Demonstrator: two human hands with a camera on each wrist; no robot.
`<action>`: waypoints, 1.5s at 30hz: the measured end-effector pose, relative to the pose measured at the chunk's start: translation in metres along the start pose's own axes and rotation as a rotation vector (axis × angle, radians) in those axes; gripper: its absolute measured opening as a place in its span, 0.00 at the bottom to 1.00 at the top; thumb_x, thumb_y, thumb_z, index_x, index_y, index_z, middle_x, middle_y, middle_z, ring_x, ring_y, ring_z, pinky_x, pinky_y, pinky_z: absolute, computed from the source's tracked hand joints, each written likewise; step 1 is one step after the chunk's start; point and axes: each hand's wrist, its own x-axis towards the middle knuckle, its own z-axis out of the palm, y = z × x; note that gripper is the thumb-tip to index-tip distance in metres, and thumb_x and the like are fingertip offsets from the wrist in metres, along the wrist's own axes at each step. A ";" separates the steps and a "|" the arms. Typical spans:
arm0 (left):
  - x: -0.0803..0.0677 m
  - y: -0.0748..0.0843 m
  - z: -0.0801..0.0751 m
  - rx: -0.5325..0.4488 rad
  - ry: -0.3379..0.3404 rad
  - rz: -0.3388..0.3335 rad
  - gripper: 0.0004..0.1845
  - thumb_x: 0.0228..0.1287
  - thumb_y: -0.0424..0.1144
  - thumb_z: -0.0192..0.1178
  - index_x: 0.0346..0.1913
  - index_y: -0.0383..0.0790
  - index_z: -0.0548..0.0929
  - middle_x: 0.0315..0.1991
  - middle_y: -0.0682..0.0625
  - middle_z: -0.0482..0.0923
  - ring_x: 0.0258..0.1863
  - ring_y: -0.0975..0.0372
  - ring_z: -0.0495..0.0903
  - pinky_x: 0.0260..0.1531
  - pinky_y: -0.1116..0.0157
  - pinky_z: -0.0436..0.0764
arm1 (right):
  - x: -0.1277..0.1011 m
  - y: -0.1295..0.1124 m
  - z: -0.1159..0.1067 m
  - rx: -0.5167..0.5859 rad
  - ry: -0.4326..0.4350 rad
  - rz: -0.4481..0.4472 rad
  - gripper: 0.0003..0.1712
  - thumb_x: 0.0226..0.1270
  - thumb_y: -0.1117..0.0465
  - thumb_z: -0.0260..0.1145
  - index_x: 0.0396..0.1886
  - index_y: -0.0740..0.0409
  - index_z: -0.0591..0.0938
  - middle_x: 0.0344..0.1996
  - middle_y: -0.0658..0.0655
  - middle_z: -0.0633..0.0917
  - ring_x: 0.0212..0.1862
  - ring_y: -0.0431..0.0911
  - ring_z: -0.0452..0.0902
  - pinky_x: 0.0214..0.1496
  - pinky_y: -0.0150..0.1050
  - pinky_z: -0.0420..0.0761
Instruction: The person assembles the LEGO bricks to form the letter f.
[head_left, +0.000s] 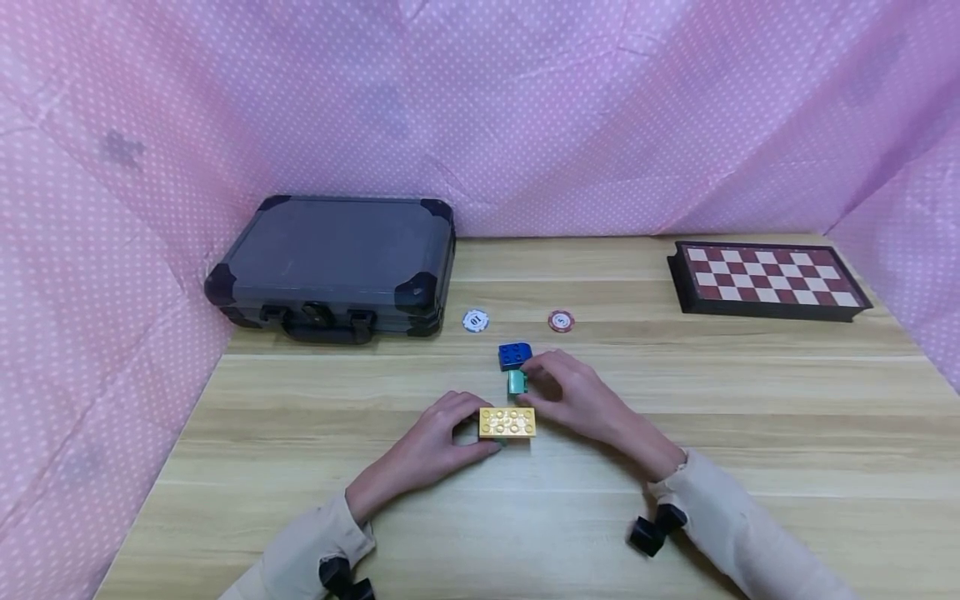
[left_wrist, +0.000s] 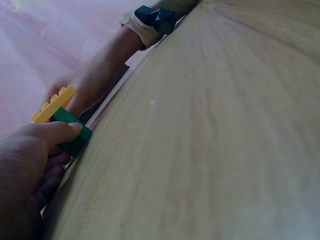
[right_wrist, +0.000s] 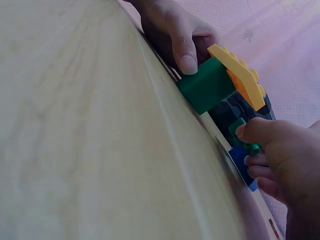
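My left hand (head_left: 438, 437) grips a dark green toy brick (right_wrist: 207, 85) standing on the table, thumb on its near side. A wider yellow brick (head_left: 507, 422) with studs up sits on top and overhangs it. Just beyond, my right hand (head_left: 576, 396) pinches a small green brick (head_left: 517, 382) between thumb and fingers; in the right wrist view the thumb covers part of it. Behind that, a blue brick (head_left: 513, 356) lies with its studs up, close to the right fingertips. From the head view, the yellow brick hides most of the dark green one.
On the wooden table (head_left: 750, 400), a grey case (head_left: 330, 250) with black corners lies at the back left. A checkered game board (head_left: 772, 275) is at the back right. A white chip (head_left: 476, 321) and a red chip (head_left: 561, 321) lie beyond the blue brick. Pink dotted cloth (head_left: 555, 117) hangs behind.
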 end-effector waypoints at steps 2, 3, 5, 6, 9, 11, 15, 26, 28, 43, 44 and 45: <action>0.000 0.000 0.000 -0.002 -0.003 -0.007 0.20 0.64 0.44 0.75 0.56 0.46 0.84 0.52 0.59 0.81 0.53 0.65 0.76 0.54 0.57 0.80 | -0.002 -0.001 -0.002 0.011 0.002 0.015 0.23 0.63 0.63 0.78 0.55 0.62 0.82 0.51 0.57 0.85 0.52 0.50 0.83 0.55 0.47 0.84; 0.000 0.000 0.001 -0.002 -0.005 -0.010 0.20 0.63 0.44 0.75 0.56 0.47 0.84 0.52 0.59 0.81 0.53 0.65 0.76 0.54 0.58 0.80 | -0.003 -0.001 -0.003 0.018 0.003 0.021 0.23 0.63 0.63 0.78 0.55 0.62 0.82 0.51 0.57 0.85 0.52 0.50 0.83 0.55 0.47 0.84; -0.001 0.000 0.001 -0.002 -0.009 -0.015 0.20 0.63 0.44 0.75 0.56 0.47 0.84 0.52 0.60 0.81 0.53 0.65 0.76 0.54 0.58 0.80 | -0.004 -0.003 -0.005 0.031 0.005 0.031 0.23 0.63 0.63 0.78 0.55 0.62 0.82 0.52 0.58 0.85 0.53 0.51 0.83 0.55 0.47 0.84; -0.001 0.000 0.001 -0.003 -0.010 -0.015 0.20 0.63 0.44 0.75 0.56 0.47 0.84 0.52 0.60 0.81 0.53 0.65 0.75 0.54 0.58 0.80 | -0.005 -0.003 -0.006 0.034 0.006 0.031 0.23 0.63 0.63 0.78 0.55 0.62 0.82 0.52 0.58 0.85 0.53 0.51 0.83 0.55 0.47 0.84; 0.000 0.000 0.001 -0.004 -0.013 -0.019 0.20 0.63 0.44 0.75 0.56 0.48 0.84 0.52 0.60 0.81 0.53 0.65 0.75 0.54 0.58 0.80 | -0.006 -0.004 -0.009 0.031 0.011 0.026 0.22 0.63 0.63 0.78 0.55 0.61 0.81 0.52 0.58 0.85 0.53 0.51 0.84 0.54 0.47 0.84; 0.000 0.000 0.001 -0.006 -0.012 -0.022 0.20 0.63 0.44 0.75 0.56 0.48 0.84 0.52 0.61 0.80 0.53 0.66 0.75 0.54 0.58 0.80 | -0.006 -0.005 -0.011 0.027 0.020 0.013 0.22 0.63 0.63 0.78 0.55 0.61 0.81 0.52 0.58 0.86 0.52 0.51 0.84 0.53 0.47 0.85; 0.001 0.000 0.000 -0.003 -0.007 -0.025 0.20 0.63 0.44 0.76 0.56 0.49 0.84 0.52 0.61 0.80 0.53 0.66 0.75 0.54 0.58 0.79 | -0.006 -0.006 -0.015 0.019 0.048 -0.032 0.22 0.62 0.65 0.79 0.53 0.60 0.81 0.50 0.57 0.86 0.51 0.50 0.84 0.52 0.46 0.85; 0.000 0.000 0.000 0.007 -0.008 -0.005 0.19 0.64 0.44 0.75 0.56 0.47 0.84 0.52 0.59 0.81 0.53 0.64 0.75 0.54 0.57 0.80 | -0.010 -0.015 -0.019 0.039 0.091 -0.184 0.25 0.58 0.67 0.79 0.55 0.61 0.82 0.51 0.56 0.86 0.52 0.49 0.82 0.50 0.46 0.85; 0.000 0.000 0.000 0.007 -0.007 -0.008 0.20 0.64 0.44 0.75 0.56 0.47 0.84 0.52 0.59 0.81 0.53 0.65 0.75 0.54 0.57 0.80 | -0.010 -0.017 -0.018 0.044 0.093 -0.205 0.25 0.58 0.67 0.79 0.56 0.61 0.82 0.51 0.55 0.86 0.52 0.49 0.82 0.50 0.46 0.85; 0.003 -0.003 -0.002 0.009 0.003 0.038 0.19 0.64 0.44 0.75 0.56 0.48 0.84 0.52 0.60 0.81 0.52 0.65 0.75 0.52 0.59 0.80 | -0.010 -0.028 -0.013 0.070 0.105 -0.318 0.22 0.63 0.62 0.77 0.56 0.61 0.84 0.50 0.53 0.86 0.53 0.47 0.81 0.55 0.40 0.83; 0.002 -0.003 -0.002 0.008 0.000 0.038 0.19 0.64 0.44 0.75 0.56 0.47 0.84 0.52 0.60 0.81 0.52 0.64 0.75 0.53 0.58 0.80 | -0.011 -0.028 -0.012 0.067 0.106 -0.329 0.22 0.62 0.63 0.78 0.55 0.61 0.84 0.50 0.53 0.86 0.52 0.47 0.81 0.55 0.40 0.83; 0.002 -0.003 -0.002 0.007 -0.003 0.034 0.19 0.64 0.44 0.75 0.56 0.47 0.84 0.52 0.59 0.81 0.52 0.64 0.75 0.53 0.58 0.80 | -0.011 -0.028 -0.011 0.063 0.104 -0.335 0.23 0.61 0.63 0.78 0.56 0.61 0.84 0.50 0.53 0.86 0.53 0.47 0.81 0.56 0.40 0.82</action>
